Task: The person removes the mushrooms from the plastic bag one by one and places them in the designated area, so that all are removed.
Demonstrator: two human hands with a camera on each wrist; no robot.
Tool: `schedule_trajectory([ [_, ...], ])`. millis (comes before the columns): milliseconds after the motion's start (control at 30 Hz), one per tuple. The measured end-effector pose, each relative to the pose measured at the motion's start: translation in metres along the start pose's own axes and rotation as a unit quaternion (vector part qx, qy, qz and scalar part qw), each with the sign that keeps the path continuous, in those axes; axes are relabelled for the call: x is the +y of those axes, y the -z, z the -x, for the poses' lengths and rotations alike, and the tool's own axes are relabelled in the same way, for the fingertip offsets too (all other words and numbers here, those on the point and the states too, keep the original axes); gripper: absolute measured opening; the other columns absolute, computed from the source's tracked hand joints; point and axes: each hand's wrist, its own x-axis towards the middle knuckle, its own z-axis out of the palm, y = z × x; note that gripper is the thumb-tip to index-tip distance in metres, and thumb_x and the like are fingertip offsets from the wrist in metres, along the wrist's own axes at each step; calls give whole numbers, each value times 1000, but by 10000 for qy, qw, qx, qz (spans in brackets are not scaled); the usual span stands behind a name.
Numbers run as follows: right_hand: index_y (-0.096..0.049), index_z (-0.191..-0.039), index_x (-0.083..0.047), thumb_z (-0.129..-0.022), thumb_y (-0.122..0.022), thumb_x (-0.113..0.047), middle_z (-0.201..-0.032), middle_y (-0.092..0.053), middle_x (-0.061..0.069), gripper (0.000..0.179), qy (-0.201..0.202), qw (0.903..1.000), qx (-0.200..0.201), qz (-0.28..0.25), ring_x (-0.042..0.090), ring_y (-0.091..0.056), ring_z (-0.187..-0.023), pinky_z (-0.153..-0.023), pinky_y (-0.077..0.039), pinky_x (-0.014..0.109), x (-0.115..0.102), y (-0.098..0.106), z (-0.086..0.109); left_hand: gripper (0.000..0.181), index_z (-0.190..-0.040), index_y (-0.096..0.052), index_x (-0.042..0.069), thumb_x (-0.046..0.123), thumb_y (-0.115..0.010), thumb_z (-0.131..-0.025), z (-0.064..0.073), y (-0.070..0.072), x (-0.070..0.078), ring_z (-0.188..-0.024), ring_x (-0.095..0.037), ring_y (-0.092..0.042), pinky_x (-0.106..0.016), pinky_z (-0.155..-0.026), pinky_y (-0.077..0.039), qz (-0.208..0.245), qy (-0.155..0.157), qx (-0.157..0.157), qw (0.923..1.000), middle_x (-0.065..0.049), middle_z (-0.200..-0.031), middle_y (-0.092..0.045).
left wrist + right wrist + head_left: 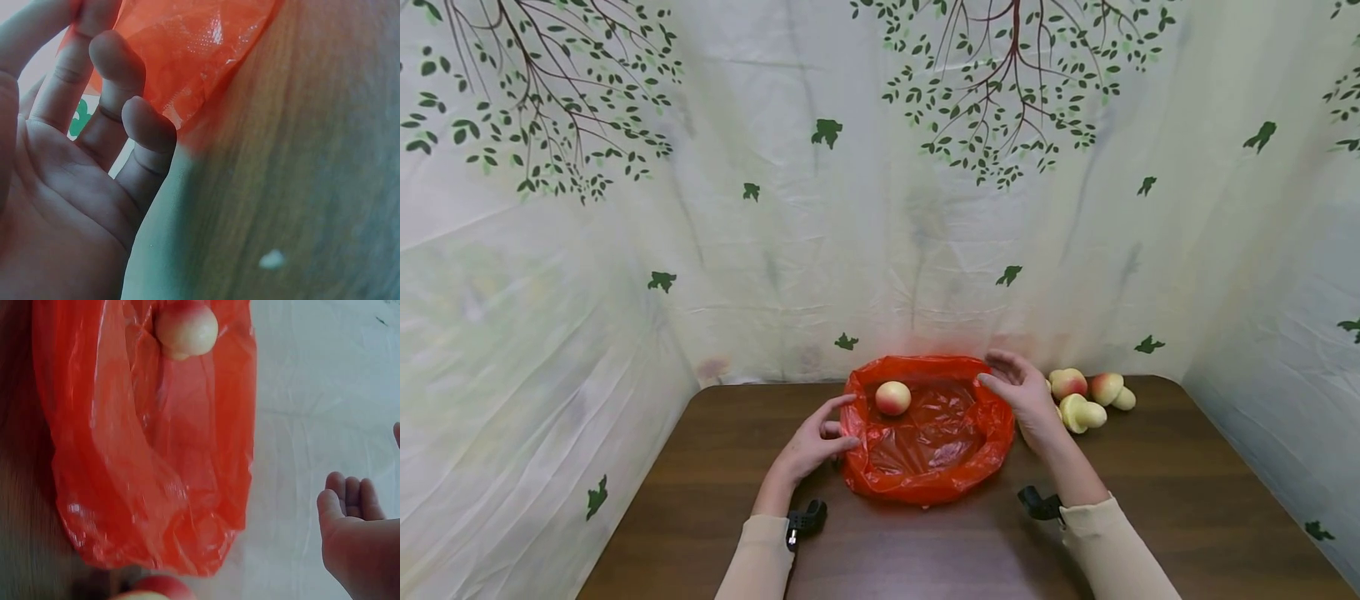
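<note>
A red plastic bag (928,487) lies on the table with its mouth spread wide and its rim rolled outward. Inside it, toward the back left, sits a round red-and-cream toy mushroom (892,398), its short stem partly showing in the right wrist view. My left hand (811,443) is at the bag's left rim, thumb and index finger apart and fingertips touching the plastic. Its other fingers bend loosely in the left wrist view. By the back right rim, my right hand (1024,395) has relaxed fingers and holds nothing; the right wrist view shows this hand (359,531) beside the bag.
Several similar toy mushrooms (1082,414) lie in a group right of the bag, partly behind my right hand. The brown wooden table (700,467) ends at a pale curtain (737,250) with leaf prints. Black wrist cameras (806,520) stick out from both sleeves.
</note>
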Motion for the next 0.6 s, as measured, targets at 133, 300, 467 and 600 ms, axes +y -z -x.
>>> schedule_trajectory([
  [133, -44, -154, 1, -103, -69, -12, -159, -46, 24, 58, -56, 9999, -51, 89, 40, -39, -156, -103, -49, 11, 3, -10, -3, 73, -158, -43, 30, 28, -81, -95, 0, 0, 1, -67, -18, -55, -31, -68, -52, -63, 2, 8, 10000, 0, -89, -72],
  [300, -46, -153, 0, -103, -70, -14, -157, -50, 22, 58, -88, 9996, -137, 232, 40, -41, -155, -117, -45, 31, 6, -20, -7, 72, -158, -44, 30, 27, -80, -96, 0, 1, -1, -67, -16, -55, -30, -67, -52, -65, -61, 16, 10000, 0, -90, -73],
  [467, -46, -153, 0, -102, -71, -13, -157, -49, 24, 58, -129, 9996, -217, 156, 40, -43, -154, -117, -45, 35, 8, -29, -10, 72, -158, -44, 30, 26, -80, -96, 0, 0, -1, -68, -17, -56, -30, -68, -53, 46, -78, -10, 10000, 0, -92, -73],
  [600, -46, -153, 1, -102, -70, -13, -157, -50, 23, 57, -111, 9995, -270, 129, 40, -42, -154, -119, -43, 39, 9, -34, -11, 73, -158, -44, 30, 27, -81, -95, 1, 0, 0, -70, -19, -57, -30, -68, -53, 55, -56, 5, 10000, 0, -93, -74],
])
